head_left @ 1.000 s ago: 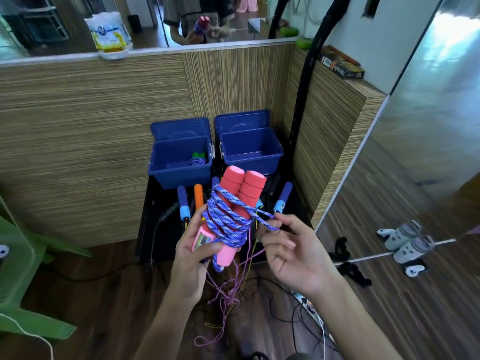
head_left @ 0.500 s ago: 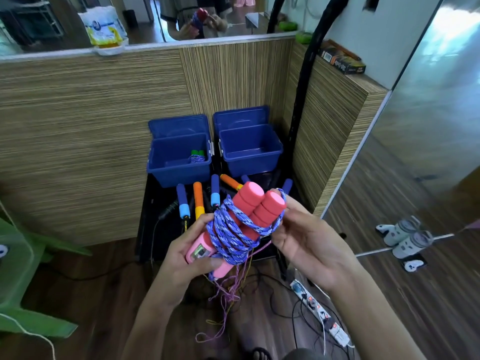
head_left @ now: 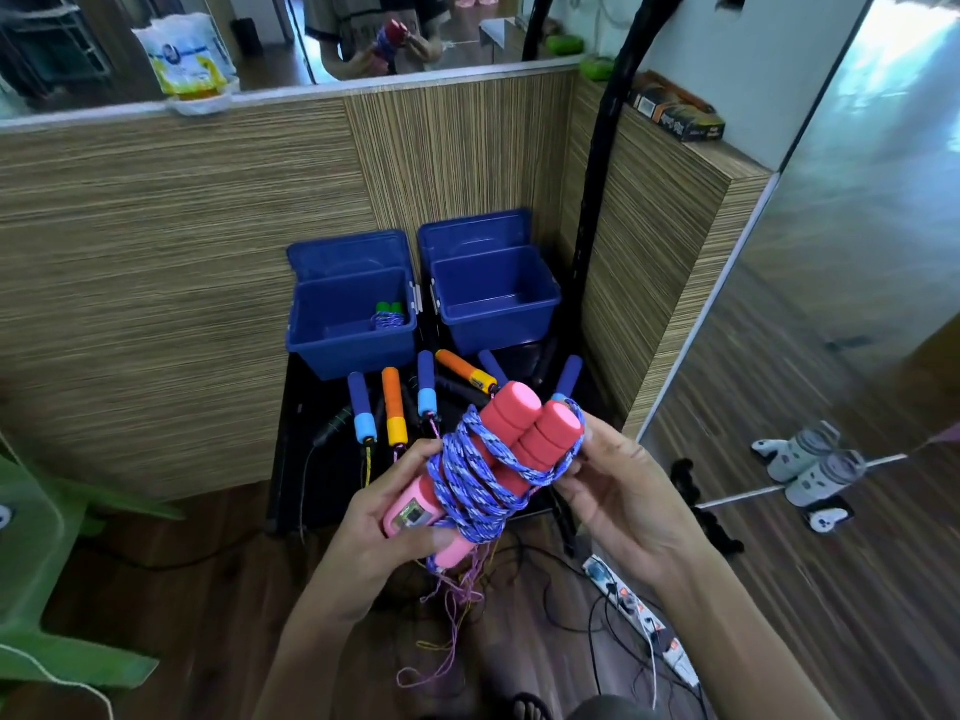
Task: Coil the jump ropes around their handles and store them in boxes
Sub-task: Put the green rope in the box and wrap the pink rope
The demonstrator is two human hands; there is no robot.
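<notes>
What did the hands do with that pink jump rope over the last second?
The right hand carried the blue cord from below the pink handles up around their tops. The left hand kept gripping the handles' lower ends. The two blue boxes stayed put.

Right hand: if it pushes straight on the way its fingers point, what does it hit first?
The right hand points left, already touching the blue rope wound on the pink handles; straight on it meets that bundle at once, probably.

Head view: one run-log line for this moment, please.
step: coiling | left hand: grips pink handles | right hand: loops blue rope over handle tops | left box: one coiled rope | right box: nothing visible inside
</notes>
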